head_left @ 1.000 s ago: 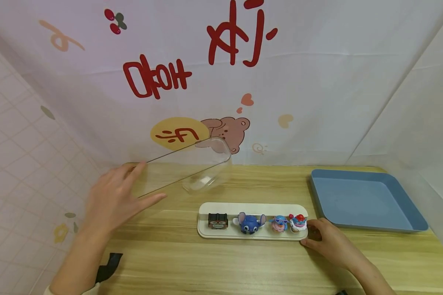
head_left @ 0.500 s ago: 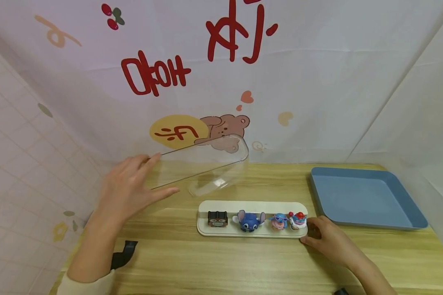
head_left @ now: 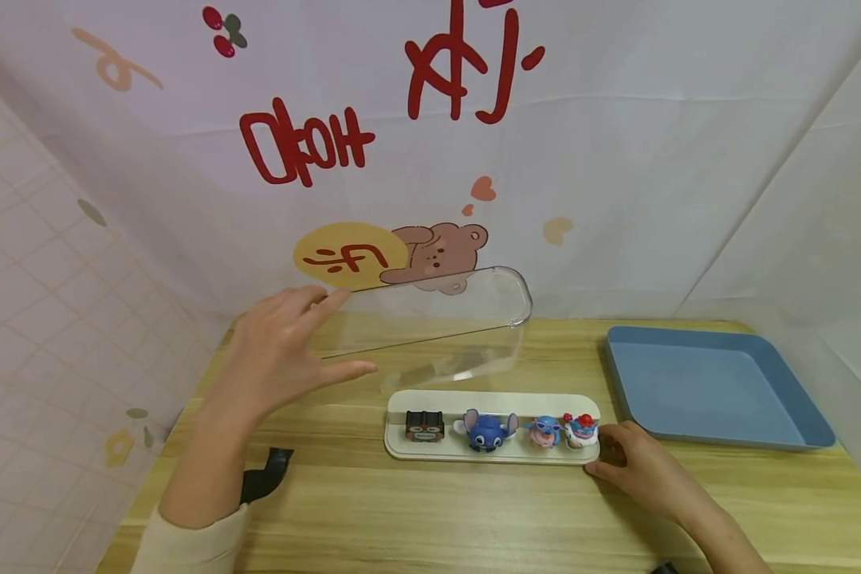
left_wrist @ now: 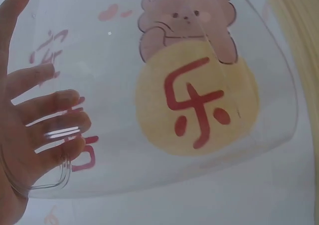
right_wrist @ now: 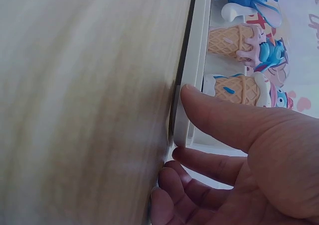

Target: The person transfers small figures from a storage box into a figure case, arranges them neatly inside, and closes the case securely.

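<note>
My left hand (head_left: 273,351) holds a clear plastic cover (head_left: 430,307) by its left end, thumb on the near side and fingers on the far side. The cover hangs tilted above the back of a white display base (head_left: 473,404), apart from it. On that base stand a dark brown block-shaped figure (head_left: 425,426), a blue big-eared Stitch figure (head_left: 486,431) and two ice-cream-cone figures, one pink-topped (right_wrist: 232,41) and one white-topped (right_wrist: 237,89). My right hand (head_left: 642,470) pinches the base's right end, thumb at the front corner, as the right wrist view shows.
A shallow blue tray (head_left: 717,391) lies on the wooden table (head_left: 459,518) to the right, behind my right hand. White printed sheeting (head_left: 617,183) closes off the back and sides. A black strap (head_left: 267,477) hangs by my left forearm.
The left hand has carried the clear cover to the right and turned it closer to level, so it now reaches over more of the base. My right hand and the base stay put.
</note>
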`<state>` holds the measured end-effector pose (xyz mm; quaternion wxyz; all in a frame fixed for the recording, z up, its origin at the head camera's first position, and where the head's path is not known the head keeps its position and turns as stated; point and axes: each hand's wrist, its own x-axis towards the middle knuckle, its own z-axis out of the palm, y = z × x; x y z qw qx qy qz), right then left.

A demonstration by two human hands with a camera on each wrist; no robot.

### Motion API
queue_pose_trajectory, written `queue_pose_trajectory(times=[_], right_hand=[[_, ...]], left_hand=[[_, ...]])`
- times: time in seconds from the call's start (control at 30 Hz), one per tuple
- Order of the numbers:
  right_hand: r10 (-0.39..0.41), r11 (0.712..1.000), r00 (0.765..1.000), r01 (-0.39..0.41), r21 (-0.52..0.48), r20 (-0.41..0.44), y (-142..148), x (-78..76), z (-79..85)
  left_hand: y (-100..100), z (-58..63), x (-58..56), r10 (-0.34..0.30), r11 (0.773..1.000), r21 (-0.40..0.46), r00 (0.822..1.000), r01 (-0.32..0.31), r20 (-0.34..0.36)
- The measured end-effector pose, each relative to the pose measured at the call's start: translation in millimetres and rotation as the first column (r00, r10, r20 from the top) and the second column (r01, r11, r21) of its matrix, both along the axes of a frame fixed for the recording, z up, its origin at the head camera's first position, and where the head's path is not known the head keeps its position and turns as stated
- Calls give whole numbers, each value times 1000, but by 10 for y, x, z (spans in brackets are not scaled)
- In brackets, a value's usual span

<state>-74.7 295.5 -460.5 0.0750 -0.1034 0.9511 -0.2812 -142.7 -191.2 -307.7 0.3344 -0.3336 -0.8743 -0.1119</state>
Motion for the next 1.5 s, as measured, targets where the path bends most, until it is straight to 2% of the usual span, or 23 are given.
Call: queue_pose_trajectory(times=[0.5,0.83,1.13,1.5], right_hand=[[10,1000,1000,-10,-25,-1,-2,-1,-8],[8,1000,1000,-9,-25,-9,3,-1,-2],[7,1000,1000,-7,-15,-6,8,-7,-7],[8,999,1000,-9,-32,-20,5,-2,-15]], left_hand=[[339,145,-7,-56,998,-3,994,57,89],[563,192,7,-89,996,2,992,89,92],[742,191,56,-104,994,-9,984,106,143],[875,145,85,-108,993,-35,981,115,163]])
